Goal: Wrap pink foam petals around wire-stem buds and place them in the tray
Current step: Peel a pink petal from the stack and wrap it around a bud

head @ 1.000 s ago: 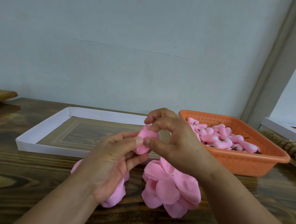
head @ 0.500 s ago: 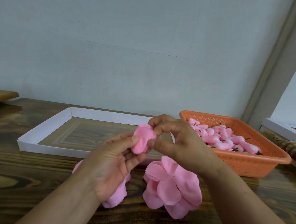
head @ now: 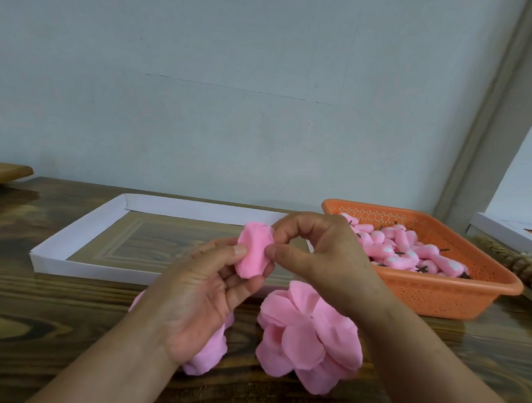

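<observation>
A pink foam bud with a petal (head: 253, 251) around it is held upright above the table, between both hands. My left hand (head: 198, 293) grips it from the left with thumb and fingers. My right hand (head: 320, 256) pinches its right edge with thumb and forefinger. The bud's wire stem is hidden in my left hand. A pile of loose pink petals (head: 307, 336) lies on the table below my right wrist. A second petal pile (head: 211, 346) is partly hidden under my left hand. The white cardboard tray (head: 71, 237) lies behind my hands.
An orange perforated basket (head: 438, 293) at the right holds several pink buds with dark wire stems (head: 404, 248). A white box edge (head: 503, 232) and a rope-like bundle (head: 520, 267) sit at the far right. A wooden board (head: 4, 172) is at the far left.
The petal has been turned and opened flatter against the bud, and both hands have shifted slightly left and lower. My right fingers now pinch its right edge instead of covering its top.
</observation>
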A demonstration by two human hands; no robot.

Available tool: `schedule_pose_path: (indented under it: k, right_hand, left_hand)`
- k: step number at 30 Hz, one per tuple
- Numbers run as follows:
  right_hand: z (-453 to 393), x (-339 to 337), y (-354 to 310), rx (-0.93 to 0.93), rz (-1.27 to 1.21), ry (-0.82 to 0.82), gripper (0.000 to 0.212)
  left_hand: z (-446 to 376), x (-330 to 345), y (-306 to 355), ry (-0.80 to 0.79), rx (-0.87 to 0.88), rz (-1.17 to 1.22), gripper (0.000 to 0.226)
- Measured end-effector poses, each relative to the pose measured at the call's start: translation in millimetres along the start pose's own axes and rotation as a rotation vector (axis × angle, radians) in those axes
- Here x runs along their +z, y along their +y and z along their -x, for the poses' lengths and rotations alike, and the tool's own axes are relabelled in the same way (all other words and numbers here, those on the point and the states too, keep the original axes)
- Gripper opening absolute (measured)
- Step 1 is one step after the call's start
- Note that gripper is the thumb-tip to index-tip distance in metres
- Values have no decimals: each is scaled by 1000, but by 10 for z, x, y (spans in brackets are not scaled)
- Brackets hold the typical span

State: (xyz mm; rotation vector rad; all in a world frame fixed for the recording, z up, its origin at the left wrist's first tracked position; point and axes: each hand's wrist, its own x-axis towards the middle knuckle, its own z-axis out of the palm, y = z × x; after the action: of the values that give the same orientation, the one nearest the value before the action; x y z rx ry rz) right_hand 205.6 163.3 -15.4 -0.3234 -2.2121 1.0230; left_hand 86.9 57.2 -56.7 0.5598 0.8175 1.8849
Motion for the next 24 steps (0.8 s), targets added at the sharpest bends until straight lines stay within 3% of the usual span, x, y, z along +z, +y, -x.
schedule_pose_path:
  k: [10, 15, 24]
  right_hand:
    - [5, 57, 14, 6, 26, 73, 20]
    - [4, 18, -6, -9, 24, -3, 23]
    - [-17, -57, 7, -116, 21, -130, 16]
  left_hand:
    - [6, -5, -10, -6, -7, -35, 33]
    - [9, -1, -15, 6, -1, -32, 36]
    - [30, 33, -34, 2, -8, -57, 22]
